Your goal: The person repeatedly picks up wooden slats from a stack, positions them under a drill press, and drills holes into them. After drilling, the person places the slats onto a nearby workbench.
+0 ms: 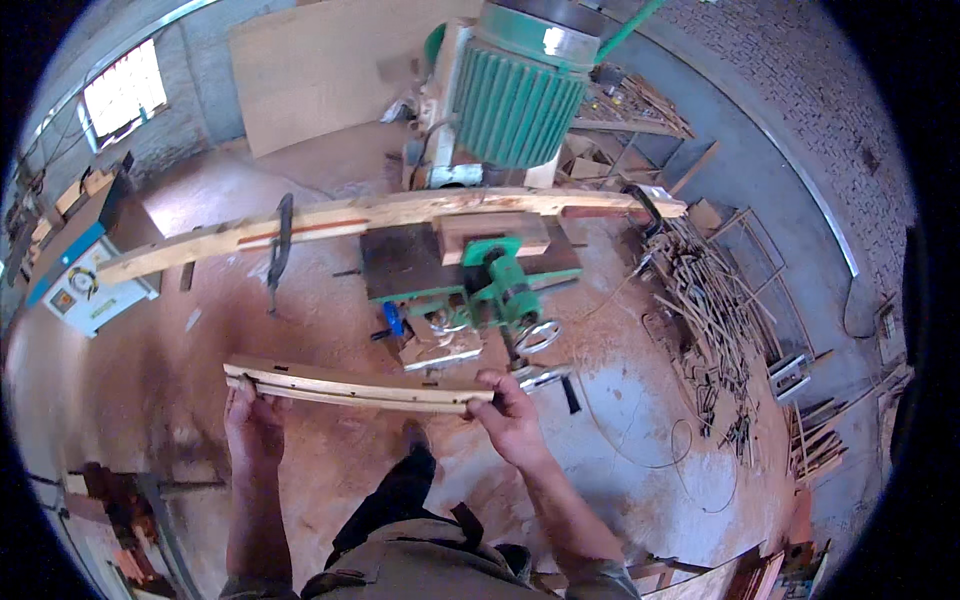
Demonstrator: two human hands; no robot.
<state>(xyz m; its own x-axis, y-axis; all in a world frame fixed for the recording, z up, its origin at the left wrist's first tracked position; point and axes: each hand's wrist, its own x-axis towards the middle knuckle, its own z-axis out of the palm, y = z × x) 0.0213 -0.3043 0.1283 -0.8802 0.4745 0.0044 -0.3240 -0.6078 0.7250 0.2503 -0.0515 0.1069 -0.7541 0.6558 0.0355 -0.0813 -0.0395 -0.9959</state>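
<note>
Across my front, at waist height, I hold a pale wooden strip [355, 391] with a long groove and several small dark marks along it. My left hand [254, 425] grips its left end from below. Around the right end, the fingers of my right hand [506, 415] are closed, thumb on the near side. Beyond the strip stands a green woodworking machine [510, 290] with a large ribbed motor [522, 105]. A long timber beam [410, 208] spans its table, with a dark clamp [281, 240] on the left part and another clamp [650, 212] near the right end.
A white and blue cabinet [95, 285] stands at the left. Scrap wood sticks [710, 330] lie heaped on the floor at the right, with a cable [690, 465] nearer me. A crank handwheel [538, 337] juts from the machine. A large board [310, 75] leans on the back wall.
</note>
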